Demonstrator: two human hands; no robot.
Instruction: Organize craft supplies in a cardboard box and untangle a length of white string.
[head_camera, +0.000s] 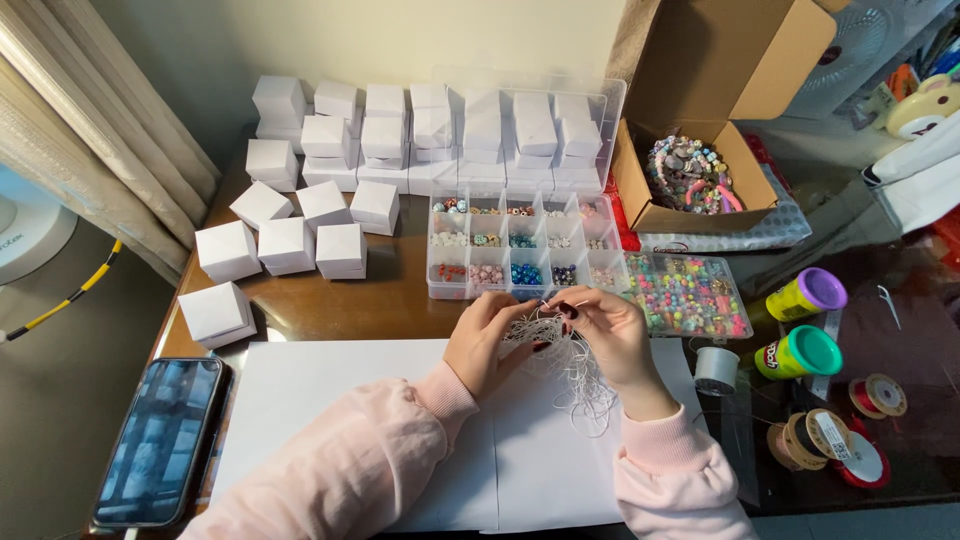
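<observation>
Both sets of fingertips pinch into a tangled bundle of white elastic cord (560, 350): left hand (487, 345) cradling it, right hand (612, 338) picking at strands above the white paper sheet (350, 400). Untangling looks underway; freeing one end seems needed. Beyond, a clear compartment box (520, 250) holds sorted beads, a flat tray (688, 295) pastel beads, a cardboard box (690, 175) finished bracelets.

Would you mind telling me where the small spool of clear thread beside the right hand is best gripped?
Take the spool of clear thread around its round side wall, coming straight down from above: it stands on end, apart from the right hand, with its rim free.
</observation>
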